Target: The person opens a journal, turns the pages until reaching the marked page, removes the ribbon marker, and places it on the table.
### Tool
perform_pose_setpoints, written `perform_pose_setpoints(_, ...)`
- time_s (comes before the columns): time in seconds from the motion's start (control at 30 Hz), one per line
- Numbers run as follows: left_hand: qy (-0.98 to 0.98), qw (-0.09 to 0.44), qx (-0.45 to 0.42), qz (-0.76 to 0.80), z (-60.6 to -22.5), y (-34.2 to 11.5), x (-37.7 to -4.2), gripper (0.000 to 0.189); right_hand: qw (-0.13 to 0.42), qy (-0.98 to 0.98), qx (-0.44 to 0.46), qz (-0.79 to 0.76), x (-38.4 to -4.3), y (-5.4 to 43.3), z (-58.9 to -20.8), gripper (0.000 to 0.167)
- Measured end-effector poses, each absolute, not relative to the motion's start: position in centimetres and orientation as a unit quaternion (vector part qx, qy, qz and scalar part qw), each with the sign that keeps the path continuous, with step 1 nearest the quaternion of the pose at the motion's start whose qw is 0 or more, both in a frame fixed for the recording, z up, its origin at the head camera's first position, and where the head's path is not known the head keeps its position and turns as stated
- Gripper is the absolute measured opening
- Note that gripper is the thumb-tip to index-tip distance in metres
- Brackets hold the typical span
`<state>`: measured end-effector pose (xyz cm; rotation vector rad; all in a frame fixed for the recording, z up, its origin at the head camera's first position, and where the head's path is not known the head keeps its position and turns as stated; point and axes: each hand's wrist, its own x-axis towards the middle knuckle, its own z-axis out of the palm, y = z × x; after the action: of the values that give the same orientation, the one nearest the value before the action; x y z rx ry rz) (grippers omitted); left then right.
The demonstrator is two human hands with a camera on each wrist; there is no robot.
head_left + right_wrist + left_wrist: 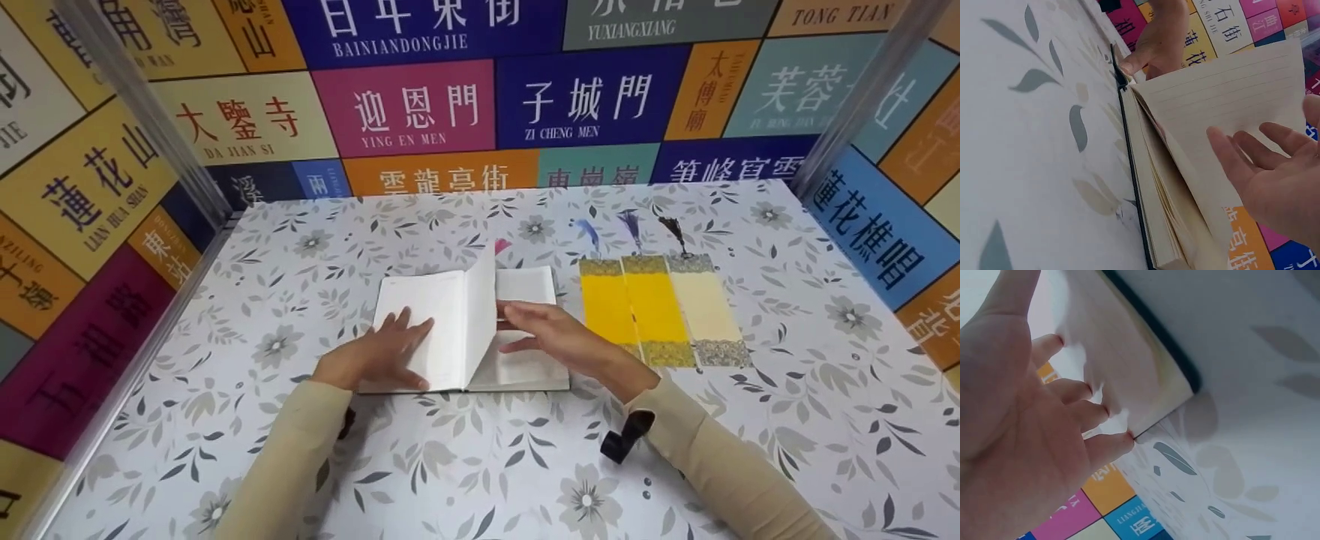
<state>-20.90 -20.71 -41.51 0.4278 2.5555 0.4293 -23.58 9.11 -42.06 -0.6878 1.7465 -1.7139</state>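
Observation:
An open notebook (525, 285) with a dark cover lies on the table. My left hand (382, 352) rests on its left page (442, 300) with the fingers spread. One lined page (1230, 95) stands raised near the middle of the book. On that page's right side is my right hand (562, 334), its fingers extended and pinching nothing; whether the fingertips touch the paper I cannot tell. In the right wrist view several sheets (1165, 208) fan apart beneath the raised page. A bit of pink (502, 245), partly hidden, shows past the book's top edge.
To the right of the notebook lie two yellow bookmarks (609, 307) (658, 307) and a cream bookmark (706, 304), side by side, with tassels at the far end. A flower-patterned cloth (525, 465) covers the table. Panels with Chinese place names (405, 105) stand around it.

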Motion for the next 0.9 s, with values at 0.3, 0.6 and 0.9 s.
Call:
perform_pose_setpoints(0.3, 0.939, 0.245, 0.114, 0.212, -41.5, -22.1, -20.0, 0.086, 0.171, 0.831, -0.364, -0.384, -22.5, 7.1, -42.6, 0.057)
perform_pose_setpoints(0.6, 0.945, 0.151, 0.130, 0.259, -41.7, -23.4, -19.2, 0.043, 0.164, 0.867, -0.395, -0.257, -22.0, 5.6, -42.8, 0.060)
perform_pose_setpoints(0.9, 0.934, 0.059, 0.117, 0.333, -41.6, -25.1, -19.0, 0.044, 0.196, 0.878, -0.392, -0.192, -22.0, 4.8, -42.6, 0.060)
